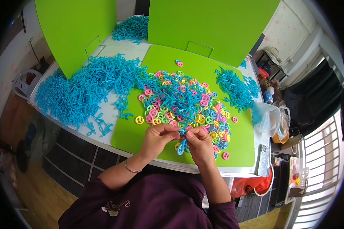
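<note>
My left hand [160, 138] and my right hand [199, 143] meet above the near edge of the green mat, thumbs and fingers pinched together. Between the fingertips they grip a small blue plastic piece. A blue loop-ended piece [181, 147] hangs just below the fingers; whether it is joined to the pinched one I cannot tell. Directly beyond my hands lies a heap of small spoked plastic wheels [214, 128] in pink, yellow, green and blue. Blue plastic pieces [179, 100] are strewn over the top of that heap.
The green mat [239, 150] covers the table's middle. A large blue pile [82, 89] spreads at left; smaller ones lie at right [235, 89] and far back [132, 28]. Upright green boards [210, 26] stand behind. A phone [263, 160] and clear plastic bag [266, 119] are at the right edge.
</note>
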Action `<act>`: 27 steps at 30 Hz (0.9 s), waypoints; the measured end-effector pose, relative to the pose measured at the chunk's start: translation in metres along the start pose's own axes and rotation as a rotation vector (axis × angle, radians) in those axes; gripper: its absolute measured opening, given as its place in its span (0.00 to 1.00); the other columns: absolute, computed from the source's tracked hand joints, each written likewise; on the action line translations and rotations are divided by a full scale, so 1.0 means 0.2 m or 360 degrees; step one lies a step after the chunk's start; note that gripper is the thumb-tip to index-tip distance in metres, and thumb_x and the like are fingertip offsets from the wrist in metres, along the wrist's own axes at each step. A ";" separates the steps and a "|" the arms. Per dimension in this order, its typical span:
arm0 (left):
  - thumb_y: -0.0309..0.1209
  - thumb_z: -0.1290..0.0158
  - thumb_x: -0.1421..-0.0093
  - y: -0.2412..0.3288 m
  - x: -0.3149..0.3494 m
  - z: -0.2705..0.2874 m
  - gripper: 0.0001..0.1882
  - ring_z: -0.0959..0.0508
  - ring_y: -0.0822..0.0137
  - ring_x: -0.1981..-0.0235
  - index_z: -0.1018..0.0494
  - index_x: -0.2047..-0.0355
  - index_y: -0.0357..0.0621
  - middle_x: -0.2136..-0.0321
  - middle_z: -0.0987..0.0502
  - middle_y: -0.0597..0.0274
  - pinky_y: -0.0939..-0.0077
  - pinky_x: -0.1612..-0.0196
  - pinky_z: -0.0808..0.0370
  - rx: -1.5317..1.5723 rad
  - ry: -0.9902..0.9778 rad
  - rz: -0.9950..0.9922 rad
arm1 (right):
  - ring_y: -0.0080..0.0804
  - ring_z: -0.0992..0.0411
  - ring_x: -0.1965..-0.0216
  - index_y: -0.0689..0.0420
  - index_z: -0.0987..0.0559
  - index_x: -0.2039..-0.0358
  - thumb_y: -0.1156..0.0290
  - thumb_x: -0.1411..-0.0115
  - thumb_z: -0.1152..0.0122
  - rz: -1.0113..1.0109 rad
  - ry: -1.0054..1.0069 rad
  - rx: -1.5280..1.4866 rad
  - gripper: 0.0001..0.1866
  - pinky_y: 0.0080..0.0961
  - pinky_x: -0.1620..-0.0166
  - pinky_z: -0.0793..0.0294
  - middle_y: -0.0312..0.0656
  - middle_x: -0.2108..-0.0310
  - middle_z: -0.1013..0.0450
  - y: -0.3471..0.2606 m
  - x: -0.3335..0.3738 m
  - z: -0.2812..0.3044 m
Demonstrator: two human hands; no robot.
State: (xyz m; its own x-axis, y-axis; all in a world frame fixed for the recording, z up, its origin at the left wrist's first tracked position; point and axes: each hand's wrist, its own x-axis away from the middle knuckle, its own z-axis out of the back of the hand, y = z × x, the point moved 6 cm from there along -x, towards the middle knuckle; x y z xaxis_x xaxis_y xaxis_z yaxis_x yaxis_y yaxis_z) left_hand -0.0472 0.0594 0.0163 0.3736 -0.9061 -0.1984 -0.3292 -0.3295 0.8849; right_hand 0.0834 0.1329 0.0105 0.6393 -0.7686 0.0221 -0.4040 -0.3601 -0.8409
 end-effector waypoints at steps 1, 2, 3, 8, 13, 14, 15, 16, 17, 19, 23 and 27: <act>0.18 0.45 0.45 0.00 0.00 0.00 0.06 0.21 0.70 0.69 0.24 0.65 0.35 0.70 0.21 0.58 0.79 0.63 0.21 -0.0022 -0.0001 -0.0036 | 0.31 0.25 0.68 0.63 0.24 0.65 0.79 0.42 0.43 -0.0001 0.0000 0.0001 0.04 0.25 0.62 0.25 0.43 0.68 0.25 0.00 0.00 0.00; 0.18 0.45 0.45 0.01 0.00 -0.01 0.06 0.21 0.70 0.69 0.24 0.65 0.35 0.70 0.21 0.58 0.79 0.63 0.21 -0.0022 -0.0001 -0.0035 | 0.31 0.25 0.68 0.62 0.24 0.65 0.78 0.42 0.43 0.0002 -0.0024 -0.0022 0.04 0.25 0.63 0.25 0.42 0.68 0.25 0.01 -0.01 -0.01; 0.18 0.45 0.45 0.02 0.01 -0.02 0.07 0.21 0.71 0.69 0.24 0.65 0.35 0.70 0.21 0.58 0.80 0.63 0.22 -0.0046 0.0007 -0.0083 | 0.31 0.25 0.69 0.62 0.24 0.65 0.78 0.42 0.42 0.0005 -0.0048 -0.0044 0.04 0.25 0.63 0.25 0.42 0.69 0.25 0.01 -0.01 -0.01; 0.18 0.45 0.44 0.09 0.03 -0.03 0.06 0.21 0.72 0.71 0.24 0.65 0.35 0.70 0.21 0.59 0.81 0.66 0.23 -0.0382 0.0014 -0.0384 | 0.27 0.26 0.70 0.62 0.23 0.66 0.78 0.42 0.42 -0.0055 -0.0033 -0.0009 0.04 0.21 0.65 0.27 0.40 0.70 0.25 0.02 0.02 -0.02; 0.19 0.44 0.45 0.04 -0.01 0.00 0.05 0.21 0.73 0.72 0.23 0.67 0.35 0.73 0.21 0.59 0.82 0.67 0.23 -0.0008 0.0101 0.0053 | 0.21 0.26 0.72 0.63 0.21 0.66 0.73 0.44 0.36 0.0380 0.0192 0.1105 0.08 0.17 0.68 0.29 0.38 0.72 0.23 -0.11 0.09 -0.09; 0.19 0.44 0.45 0.03 -0.02 0.00 0.05 0.21 0.73 0.72 0.23 0.67 0.35 0.73 0.21 0.59 0.82 0.67 0.23 -0.0007 0.0099 0.0056 | 0.21 0.26 0.72 0.63 0.20 0.66 0.72 0.45 0.35 0.0503 0.0192 0.1300 0.09 0.18 0.68 0.29 0.40 0.73 0.23 -0.14 0.11 -0.12; 0.19 0.43 0.46 0.03 -0.02 0.01 0.05 0.21 0.73 0.72 0.23 0.67 0.35 0.73 0.21 0.59 0.82 0.67 0.23 0.0004 0.0097 0.0078 | 0.21 0.26 0.72 0.64 0.20 0.66 0.72 0.46 0.34 0.0625 0.0191 0.1495 0.10 0.18 0.68 0.28 0.41 0.73 0.22 -0.17 0.12 -0.14; 0.19 0.43 0.46 0.02 -0.02 0.01 0.05 0.21 0.73 0.72 0.23 0.68 0.35 0.73 0.21 0.59 0.81 0.67 0.23 0.0014 0.0096 0.0099 | 0.21 0.26 0.72 0.64 0.20 0.66 0.72 0.46 0.34 0.0623 0.0194 0.1494 0.10 0.18 0.68 0.28 0.41 0.73 0.22 -0.18 0.12 -0.15; 0.19 0.43 0.46 0.02 -0.02 0.01 0.05 0.21 0.73 0.72 0.23 0.68 0.35 0.73 0.21 0.59 0.81 0.67 0.23 0.0014 0.0095 0.0101 | 0.21 0.26 0.72 0.64 0.20 0.66 0.72 0.46 0.35 0.0616 0.0191 0.1567 0.10 0.18 0.67 0.28 0.42 0.73 0.22 -0.19 0.12 -0.16; 0.19 0.43 0.46 0.03 -0.02 0.00 0.05 0.21 0.73 0.72 0.23 0.68 0.35 0.73 0.21 0.59 0.81 0.66 0.23 -0.0112 0.0071 0.0038 | 0.21 0.26 0.71 0.64 0.21 0.66 0.73 0.46 0.35 0.0609 0.0188 0.1640 0.10 0.19 0.67 0.27 0.44 0.73 0.22 -0.19 0.12 -0.16; 0.19 0.44 0.45 0.04 -0.02 0.00 0.04 0.21 0.72 0.69 0.23 0.68 0.34 0.70 0.20 0.58 0.81 0.64 0.23 -0.0252 0.0019 -0.0013 | 0.23 0.25 0.73 0.63 0.20 0.65 0.74 0.47 0.35 0.0501 0.0258 0.1519 0.09 0.20 0.69 0.27 0.44 0.75 0.23 -0.17 0.11 -0.15; 0.19 0.45 0.44 0.08 -0.01 -0.04 0.09 0.23 0.69 0.57 0.24 0.62 0.34 0.58 0.23 0.57 0.79 0.54 0.26 -0.0221 -0.0184 -0.0004 | 0.22 0.27 0.72 0.62 0.20 0.63 0.78 0.48 0.35 0.0873 0.0248 0.1766 0.10 0.18 0.67 0.29 0.40 0.74 0.24 -0.18 0.15 -0.15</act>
State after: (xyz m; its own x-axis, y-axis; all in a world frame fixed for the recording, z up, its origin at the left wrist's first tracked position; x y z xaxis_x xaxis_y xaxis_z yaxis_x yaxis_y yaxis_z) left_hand -0.0457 0.0587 0.0337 0.2696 -0.9324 -0.2407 -0.2023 -0.2993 0.9325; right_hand 0.0974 0.1081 0.0581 0.4461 -0.7583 -0.4754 0.2261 0.6095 -0.7599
